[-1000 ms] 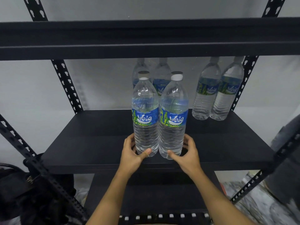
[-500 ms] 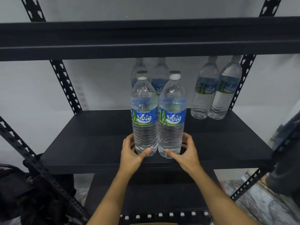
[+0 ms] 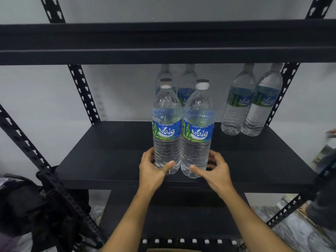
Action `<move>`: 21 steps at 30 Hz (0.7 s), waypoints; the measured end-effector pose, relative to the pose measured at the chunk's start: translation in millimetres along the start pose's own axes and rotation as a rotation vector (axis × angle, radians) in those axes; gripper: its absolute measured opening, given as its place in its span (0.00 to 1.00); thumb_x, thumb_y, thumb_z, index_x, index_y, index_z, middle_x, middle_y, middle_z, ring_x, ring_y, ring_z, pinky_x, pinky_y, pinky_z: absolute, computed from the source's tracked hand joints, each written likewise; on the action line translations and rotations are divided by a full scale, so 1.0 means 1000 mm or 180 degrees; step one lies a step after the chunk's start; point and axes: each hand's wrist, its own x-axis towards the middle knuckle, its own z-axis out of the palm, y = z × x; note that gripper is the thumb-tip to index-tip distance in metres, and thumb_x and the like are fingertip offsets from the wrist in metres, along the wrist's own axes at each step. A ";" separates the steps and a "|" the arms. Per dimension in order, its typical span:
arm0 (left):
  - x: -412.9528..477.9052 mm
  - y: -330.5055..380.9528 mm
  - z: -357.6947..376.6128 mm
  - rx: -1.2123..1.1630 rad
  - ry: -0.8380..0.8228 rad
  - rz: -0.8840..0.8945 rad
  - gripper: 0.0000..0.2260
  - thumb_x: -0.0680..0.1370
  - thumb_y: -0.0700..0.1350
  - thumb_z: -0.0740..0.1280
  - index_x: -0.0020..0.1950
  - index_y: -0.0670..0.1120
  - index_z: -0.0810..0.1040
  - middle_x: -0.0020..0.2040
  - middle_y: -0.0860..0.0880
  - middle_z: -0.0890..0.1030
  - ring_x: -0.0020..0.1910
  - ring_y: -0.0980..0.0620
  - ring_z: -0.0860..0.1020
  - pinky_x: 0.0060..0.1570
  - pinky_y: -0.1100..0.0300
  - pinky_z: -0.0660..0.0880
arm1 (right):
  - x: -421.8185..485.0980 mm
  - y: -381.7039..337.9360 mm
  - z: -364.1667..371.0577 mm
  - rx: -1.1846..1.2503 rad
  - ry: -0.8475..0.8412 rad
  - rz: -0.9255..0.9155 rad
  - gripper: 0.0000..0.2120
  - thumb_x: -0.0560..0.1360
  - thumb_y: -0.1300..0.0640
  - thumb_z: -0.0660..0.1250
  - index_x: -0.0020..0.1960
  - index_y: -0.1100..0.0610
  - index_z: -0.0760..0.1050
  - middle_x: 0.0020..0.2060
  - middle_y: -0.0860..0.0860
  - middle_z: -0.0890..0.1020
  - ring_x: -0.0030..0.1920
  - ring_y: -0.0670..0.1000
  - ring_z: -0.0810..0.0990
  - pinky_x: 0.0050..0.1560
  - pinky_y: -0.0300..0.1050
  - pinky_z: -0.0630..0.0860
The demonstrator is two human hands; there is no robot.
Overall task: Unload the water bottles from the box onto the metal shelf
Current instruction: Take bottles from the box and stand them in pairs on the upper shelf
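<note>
Two clear water bottles with blue labels stand upright side by side near the front of the black metal shelf. My left hand wraps the base of the left bottle. My right hand wraps the base of the right bottle. Behind them stand two more bottles against the wall, and another pair stands at the back right. The box is almost out of view; only a cardboard edge shows at the bottom.
The upper shelf hangs low over the bottle caps. Perforated black uprights frame the bay. A black bag sits at lower left. A lower shelf lies beneath. Something dark and blurred is at the right edge.
The two front bottles have slid slightly further back on the shelf with both hands still around their bases. The view has shifted a little.
</note>
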 end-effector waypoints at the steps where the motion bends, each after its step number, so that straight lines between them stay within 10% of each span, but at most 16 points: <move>1: 0.000 -0.001 -0.004 0.0007 0.0031 -0.0011 0.32 0.65 0.45 0.83 0.64 0.55 0.73 0.64 0.49 0.78 0.59 0.54 0.81 0.56 0.59 0.80 | 0.000 -0.002 0.003 0.0027 -0.0028 0.0005 0.33 0.58 0.53 0.84 0.59 0.50 0.74 0.55 0.46 0.78 0.53 0.46 0.81 0.48 0.39 0.80; 21: 0.071 -0.030 -0.172 0.0233 0.0328 -0.0107 0.30 0.68 0.39 0.80 0.68 0.42 0.75 0.58 0.48 0.84 0.56 0.60 0.82 0.51 0.68 0.79 | 0.019 -0.036 0.192 0.0113 -0.0237 -0.0031 0.35 0.56 0.48 0.83 0.60 0.53 0.76 0.53 0.43 0.77 0.53 0.43 0.80 0.49 0.41 0.82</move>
